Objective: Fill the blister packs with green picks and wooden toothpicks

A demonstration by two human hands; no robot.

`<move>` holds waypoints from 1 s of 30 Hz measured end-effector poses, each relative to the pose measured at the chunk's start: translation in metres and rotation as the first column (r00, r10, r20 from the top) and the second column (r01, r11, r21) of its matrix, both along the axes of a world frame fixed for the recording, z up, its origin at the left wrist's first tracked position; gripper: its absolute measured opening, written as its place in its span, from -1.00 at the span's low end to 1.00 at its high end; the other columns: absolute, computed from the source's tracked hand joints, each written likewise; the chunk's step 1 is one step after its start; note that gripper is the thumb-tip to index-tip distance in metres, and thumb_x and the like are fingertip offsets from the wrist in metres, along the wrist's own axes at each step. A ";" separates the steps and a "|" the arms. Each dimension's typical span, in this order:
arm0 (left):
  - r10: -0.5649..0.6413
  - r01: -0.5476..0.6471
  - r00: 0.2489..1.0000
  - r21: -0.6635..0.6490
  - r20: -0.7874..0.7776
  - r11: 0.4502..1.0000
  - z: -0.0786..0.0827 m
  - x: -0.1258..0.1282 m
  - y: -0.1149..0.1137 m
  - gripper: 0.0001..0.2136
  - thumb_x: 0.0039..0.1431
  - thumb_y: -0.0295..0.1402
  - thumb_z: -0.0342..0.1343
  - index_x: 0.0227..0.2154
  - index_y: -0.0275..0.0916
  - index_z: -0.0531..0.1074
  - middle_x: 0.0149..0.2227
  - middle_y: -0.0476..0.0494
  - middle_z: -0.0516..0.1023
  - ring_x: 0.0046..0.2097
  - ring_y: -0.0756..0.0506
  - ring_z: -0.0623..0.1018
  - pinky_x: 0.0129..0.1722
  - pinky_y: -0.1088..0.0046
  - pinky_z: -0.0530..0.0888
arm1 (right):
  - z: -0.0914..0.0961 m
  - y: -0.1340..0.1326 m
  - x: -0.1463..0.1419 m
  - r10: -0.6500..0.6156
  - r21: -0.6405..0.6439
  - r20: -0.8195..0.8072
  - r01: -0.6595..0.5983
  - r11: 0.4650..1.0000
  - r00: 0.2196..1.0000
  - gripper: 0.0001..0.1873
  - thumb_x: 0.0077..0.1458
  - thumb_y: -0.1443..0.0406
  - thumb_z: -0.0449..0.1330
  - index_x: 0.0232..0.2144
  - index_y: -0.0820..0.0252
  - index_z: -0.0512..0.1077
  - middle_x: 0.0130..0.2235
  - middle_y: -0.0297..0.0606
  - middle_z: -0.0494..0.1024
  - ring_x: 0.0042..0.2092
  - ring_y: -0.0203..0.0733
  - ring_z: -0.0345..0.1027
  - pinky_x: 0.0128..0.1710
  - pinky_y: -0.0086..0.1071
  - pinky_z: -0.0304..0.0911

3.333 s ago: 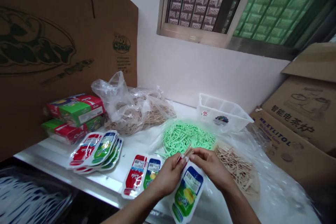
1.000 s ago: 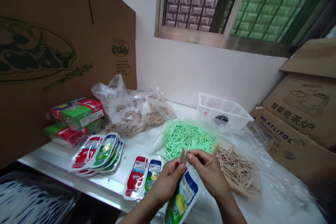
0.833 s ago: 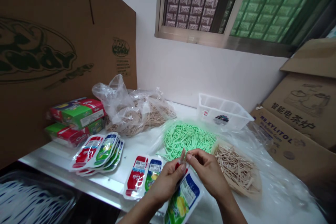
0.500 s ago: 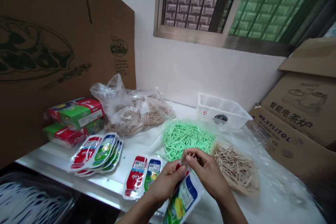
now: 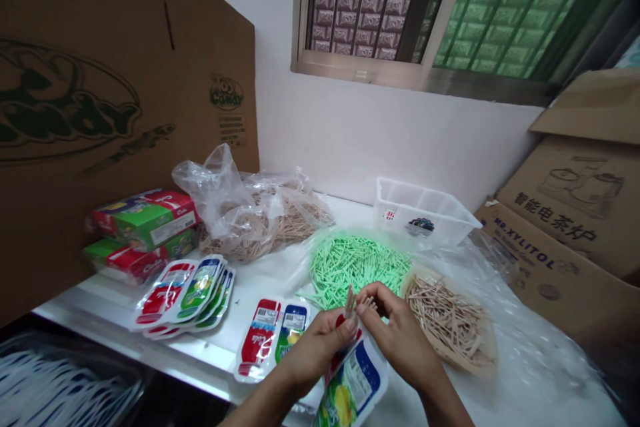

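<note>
My left hand (image 5: 323,347) is closed on the upper end of a bottle-shaped candy packet (image 5: 353,380) with a red cola half and a green-and-blue lemon half. A few pale brown sticks (image 5: 350,300) poke up at the packet's top, by my left fingertips; how deep they sit is hidden. Just to the right, my right hand (image 5: 400,333) pinches a small bunch of brown sticks (image 5: 369,303) between thumb and fingers. Another packet pair (image 5: 265,333) lies on the table left of my left hand.
Green sticks (image 5: 357,267) lie heaped beyond my hands, with a tray of brown sticks (image 5: 450,320) to the right. Further back are a bagged stick pile (image 5: 270,213) and a clear bin (image 5: 425,213). Stacked packets (image 5: 185,293), candy boxes (image 5: 145,220) and a large carton (image 5: 210,47) stand left.
My right fingertips have shifted slightly right, away from the packet's top. The sticks there now show more plainly, and the bunch in my right hand is more visible. My left hand stays in place.
</note>
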State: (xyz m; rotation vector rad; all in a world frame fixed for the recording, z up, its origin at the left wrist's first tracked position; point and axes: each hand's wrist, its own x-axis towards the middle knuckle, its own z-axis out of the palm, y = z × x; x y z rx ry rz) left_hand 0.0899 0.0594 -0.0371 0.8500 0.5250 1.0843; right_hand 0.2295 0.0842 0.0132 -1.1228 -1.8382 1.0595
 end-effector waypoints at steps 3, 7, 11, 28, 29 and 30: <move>-0.025 0.025 1.000 0.020 0.007 0.999 0.002 0.000 0.000 -0.71 0.07 -0.18 0.15 -0.33 -0.37 0.46 -0.49 -0.05 0.41 -0.48 0.07 0.35 -0.43 0.59 0.23 | 0.000 0.000 -0.001 0.032 0.015 -0.031 -0.032 0.999 0.999 -0.85 0.06 0.23 0.11 -0.34 0.16 0.42 -0.38 -0.32 0.48 -0.32 -0.23 0.33 -0.30 -0.44 0.18; -0.046 0.046 0.999 0.008 -0.009 0.999 0.000 -0.001 0.000 -0.70 0.06 -0.17 0.16 -0.34 -0.37 0.46 -0.49 -0.05 0.42 -0.47 0.06 0.36 -0.43 0.59 0.23 | -0.001 0.002 -0.002 0.032 0.011 -0.040 -0.031 0.999 0.999 -0.81 0.08 0.19 0.11 -0.39 0.18 0.42 -0.40 -0.33 0.47 -0.32 -0.23 0.31 -0.29 -0.43 0.18; -0.056 0.056 0.998 0.021 -0.008 0.998 -0.002 -0.002 0.000 -0.73 0.11 -0.22 0.12 -0.34 -0.39 0.46 -0.52 -0.06 0.42 -0.44 0.04 0.38 -0.40 0.57 0.25 | 0.001 0.001 -0.001 0.037 0.013 -0.013 -0.037 0.999 0.999 -0.81 0.08 0.19 0.10 -0.44 0.19 0.38 -0.44 -0.35 0.43 -0.36 -0.26 0.28 -0.35 -0.46 0.16; -0.063 0.069 0.993 0.062 -0.101 0.996 0.006 -0.006 -0.002 -0.67 0.11 -0.12 0.07 -0.37 -0.37 0.44 -0.51 -0.03 0.35 -0.43 0.02 0.33 -0.37 0.54 0.22 | 0.003 -0.003 -0.005 0.061 0.075 -0.011 -0.060 0.995 0.998 -0.75 0.13 0.20 0.06 -0.15 0.11 0.38 -0.29 -0.32 0.47 -0.24 -0.25 0.34 -0.23 -0.43 0.22; -0.059 0.067 0.992 0.065 -0.116 0.996 0.005 -0.007 -0.002 -0.67 0.11 -0.12 0.07 -0.37 -0.36 0.43 -0.50 -0.03 0.34 -0.44 0.03 0.32 -0.38 0.54 0.22 | 0.003 -0.002 -0.005 0.068 0.093 0.007 -0.068 0.993 0.998 -0.78 0.13 0.21 0.06 -0.19 0.11 0.40 -0.31 -0.32 0.47 -0.25 -0.25 0.34 -0.24 -0.43 0.22; -0.047 0.057 0.990 0.075 -0.135 0.996 0.004 -0.008 -0.001 -0.67 0.11 -0.12 0.07 -0.37 -0.36 0.42 -0.50 -0.02 0.32 -0.44 0.04 0.30 -0.39 0.55 0.21 | 0.004 -0.002 -0.005 0.076 0.118 0.038 -0.080 0.990 0.996 -0.81 0.13 0.22 0.06 -0.25 0.12 0.42 -0.32 -0.33 0.47 -0.25 -0.25 0.34 -0.23 -0.42 0.22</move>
